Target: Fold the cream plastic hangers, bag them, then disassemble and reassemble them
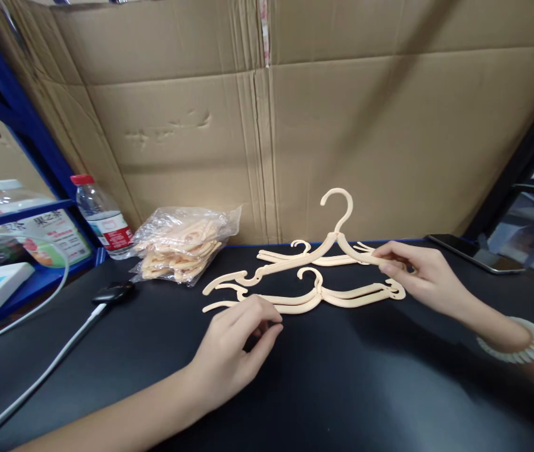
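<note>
My right hand (420, 276) pinches the right arm of a cream plastic hanger (314, 251). That hanger is tilted up, its hook pointing upward and its left end low over the others. In front of it lie nested cream hangers (347, 298) with their hooks toward the back. My left hand (239, 345) is at their left part, covering some of it; its fingers are curled, thumb tip near the index tip, and nothing shows between them. Behind the raised hanger, more cream hangers (333, 260) lie on the black table (323, 389), partly hidden.
A clear plastic bag (182, 242) of cream hangers lies at the back left, beside a red-capped bottle (107, 220). A white cable (45, 367) with a black connector (112, 292) runs along the left. A phone (474, 253) lies back right. Cardboard (389, 125) walls the rear.
</note>
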Demonstrator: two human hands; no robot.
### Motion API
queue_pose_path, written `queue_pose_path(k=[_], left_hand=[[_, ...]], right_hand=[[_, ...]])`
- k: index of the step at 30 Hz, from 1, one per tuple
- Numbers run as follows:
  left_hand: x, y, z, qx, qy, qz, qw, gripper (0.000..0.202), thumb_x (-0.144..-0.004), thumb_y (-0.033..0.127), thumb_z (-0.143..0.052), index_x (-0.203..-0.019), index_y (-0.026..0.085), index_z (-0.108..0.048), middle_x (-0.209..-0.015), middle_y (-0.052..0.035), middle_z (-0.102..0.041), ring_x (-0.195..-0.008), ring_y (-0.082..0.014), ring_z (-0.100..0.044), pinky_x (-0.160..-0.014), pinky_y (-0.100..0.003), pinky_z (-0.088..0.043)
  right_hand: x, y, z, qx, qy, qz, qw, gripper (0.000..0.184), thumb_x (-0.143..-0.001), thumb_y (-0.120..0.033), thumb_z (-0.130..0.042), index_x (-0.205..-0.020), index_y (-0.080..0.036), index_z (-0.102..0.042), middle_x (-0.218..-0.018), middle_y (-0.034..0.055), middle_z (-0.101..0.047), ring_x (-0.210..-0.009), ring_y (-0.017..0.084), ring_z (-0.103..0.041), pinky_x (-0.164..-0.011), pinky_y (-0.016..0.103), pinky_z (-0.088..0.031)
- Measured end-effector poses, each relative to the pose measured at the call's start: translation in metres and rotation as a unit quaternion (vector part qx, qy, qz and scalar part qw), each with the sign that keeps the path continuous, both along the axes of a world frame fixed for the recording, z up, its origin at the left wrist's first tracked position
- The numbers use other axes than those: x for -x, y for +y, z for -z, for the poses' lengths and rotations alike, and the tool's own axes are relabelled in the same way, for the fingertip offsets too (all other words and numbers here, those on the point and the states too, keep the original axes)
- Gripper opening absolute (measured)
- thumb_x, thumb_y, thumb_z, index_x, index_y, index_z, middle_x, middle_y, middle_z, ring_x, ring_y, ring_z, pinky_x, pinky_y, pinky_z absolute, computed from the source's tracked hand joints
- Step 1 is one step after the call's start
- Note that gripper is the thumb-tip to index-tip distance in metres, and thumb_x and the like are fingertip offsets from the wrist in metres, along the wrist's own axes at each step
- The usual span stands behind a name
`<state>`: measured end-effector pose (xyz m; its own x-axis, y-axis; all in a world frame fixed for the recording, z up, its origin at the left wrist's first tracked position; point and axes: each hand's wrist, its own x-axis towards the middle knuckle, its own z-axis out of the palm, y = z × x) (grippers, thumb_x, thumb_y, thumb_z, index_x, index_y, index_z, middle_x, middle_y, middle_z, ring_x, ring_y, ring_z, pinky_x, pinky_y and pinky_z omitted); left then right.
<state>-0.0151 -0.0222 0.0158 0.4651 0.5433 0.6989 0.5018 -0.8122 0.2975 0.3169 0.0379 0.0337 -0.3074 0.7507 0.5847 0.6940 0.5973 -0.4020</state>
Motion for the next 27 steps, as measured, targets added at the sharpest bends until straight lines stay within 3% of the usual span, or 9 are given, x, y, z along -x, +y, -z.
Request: queue_pose_path(k=[3, 5, 7, 10, 14, 19, 23, 27], left_hand=[[0.007, 0.005, -0.012, -0.164, 0.035, -0.040, 0.985, 0.020, -0.083, 0.002, -0.061, -0.093, 0.019, -0.058, -0.084, -0.0031, -0.065, -0.076, -0.0159, -0.061, -0.072, -0.029, -0.049], [0.012, 0.009, -0.020, -0.213, 0.060, -0.088, 0.971, 0.021, -0.082, 0.007, -0.067, -0.096, 0.019, -0.057, -0.090, -0.0052, -0.067, -0.081, -0.0192, -0.061, -0.075, -0.033, -0.048], [0.015, 0.011, -0.024, -0.199, 0.103, -0.126, 0.966, 0.021, -0.082, 0.019, -0.071, -0.098, 0.019, -0.057, -0.094, -0.0064, -0.068, -0.085, -0.0220, -0.061, -0.077, -0.036, -0.045], [0.016, 0.014, -0.021, -0.129, 0.145, -0.153, 0.969, 0.015, -0.086, 0.027, -0.066, -0.096, 0.019, -0.058, -0.081, -0.0014, -0.067, -0.075, -0.0189, -0.062, -0.075, -0.034, -0.042], [0.015, 0.018, -0.013, -0.079, 0.142, -0.177, 0.971, 0.007, -0.091, 0.025, -0.057, -0.087, 0.020, -0.060, -0.070, 0.0024, -0.063, -0.064, -0.0153, -0.059, -0.070, -0.031, -0.040], [0.016, 0.018, -0.016, -0.047, 0.240, -0.191, 0.951, 0.012, -0.087, 0.024, -0.054, -0.078, 0.020, -0.060, -0.067, 0.0008, -0.065, -0.064, -0.0170, -0.059, -0.069, -0.032, -0.040], [0.016, 0.017, -0.019, -0.016, 0.315, -0.199, 0.928, 0.010, -0.083, 0.019, -0.054, -0.077, 0.020, -0.062, -0.074, -0.0024, -0.067, -0.071, -0.0202, -0.063, -0.071, -0.034, -0.042], [0.016, 0.018, -0.014, -0.004, 0.324, -0.203, 0.924, 0.010, -0.081, 0.016, -0.055, -0.082, 0.020, -0.065, -0.085, -0.0049, -0.068, -0.081, -0.0233, -0.065, -0.075, -0.036, -0.044]], right_hand=[[0.000, 0.000, -0.001, 0.042, 0.013, -0.021, 0.999, 0.022, -0.089, -0.039, -0.050, -0.085, -0.019, -0.060, -0.070, 0.0014, -0.061, -0.057, 0.014, -0.048, -0.054, 0.027, -0.037], [0.002, -0.001, -0.003, 0.084, 0.014, -0.036, 0.996, 0.021, -0.086, -0.039, -0.052, -0.082, -0.019, -0.058, -0.065, 0.0000, -0.056, -0.055, 0.014, -0.046, -0.052, 0.027, -0.036], [0.005, -0.003, -0.005, 0.125, 0.013, -0.051, 0.991, 0.020, -0.084, -0.039, -0.053, -0.078, -0.020, -0.056, -0.062, -0.0016, -0.051, -0.053, 0.013, -0.044, -0.051, 0.027, -0.034], [0.009, -0.005, -0.008, 0.155, 0.019, -0.071, 0.985, 0.021, -0.084, -0.038, -0.052, -0.074, -0.020, -0.053, -0.059, -0.0032, -0.046, -0.051, 0.012, -0.042, -0.050, 0.027, -0.033], [0.009, -0.005, -0.008, 0.157, -0.005, -0.077, 0.985, 0.018, -0.084, -0.035, -0.050, -0.074, -0.020, -0.053, -0.058, -0.0033, -0.046, -0.050, 0.012, -0.042, -0.050, 0.027, -0.033], [0.008, -0.002, -0.002, 0.120, -0.096, -0.093, 0.984, 0.014, -0.081, -0.030, -0.057, -0.071, -0.019, -0.056, -0.067, 0.0007, -0.055, -0.059, 0.013, -0.047, -0.055, 0.026, -0.036], [0.006, -0.001, 0.002, 0.164, -0.154, -0.119, 0.967, 0.014, -0.081, -0.030, -0.060, -0.074, -0.018, -0.062, -0.069, 0.0015, -0.060, -0.061, 0.014, -0.052, -0.058, 0.027, -0.040], [0.006, -0.003, 0.001, 0.198, -0.195, -0.139, 0.950, 0.007, -0.079, -0.024, -0.063, -0.075, -0.019, -0.067, -0.076, 0.0018, -0.064, -0.069, 0.015, -0.058, -0.065, 0.027, -0.043]])
